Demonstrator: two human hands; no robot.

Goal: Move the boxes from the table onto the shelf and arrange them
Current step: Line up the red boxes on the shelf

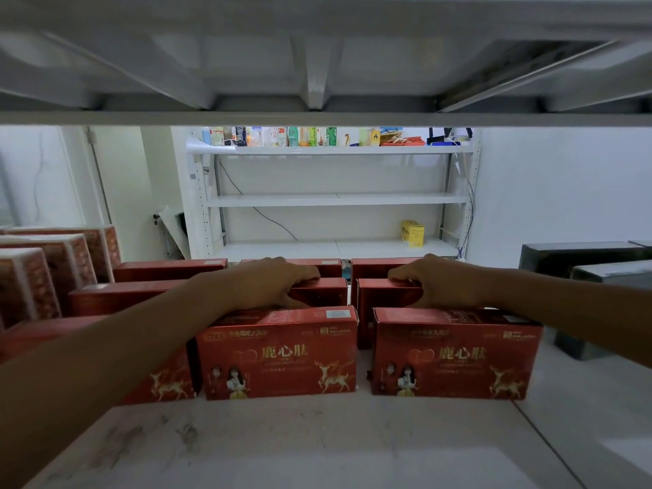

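Both hands are reaching deep into the shelf point(317, 446), past the front row, and each holds one red box of the middle row. The left hand point(268, 282) lies over the left middle-row box point(324, 292), with its fingers curled over the box's far top edge and its thumb down on the near side. The right hand point(441, 280) grips the right middle-row box point(384, 294) in a mirrored hold. Neither hand is open, and each is closed on its own box near the inner end.

Both held boxes stand with their long axis parallel to the shelf's front edge. Their inner ends face each other across a narrow gap near the middle of the shelf. Each box sits directly under and just ahead of its hand, so neither arm has to cross over.

Just in front of them stand the left front box point(278, 354) and the right front box point(455, 354), with their printed faces toward the front edge and a slightly wider gap between them. Behind the held pair, a back row of red boxes point(169, 270) runs along the rear edge.

The step in hand looks like squaring the two middle boxes into line with the rows before and behind them. The move seems to turn on that central gap and on the tight spacing to the front row, because a careless slide could push a front box toward the edge.

Patterned boxes point(53, 270) stand toward the shelf's left end and dark boxes point(578, 255) toward its right. No table is in view.
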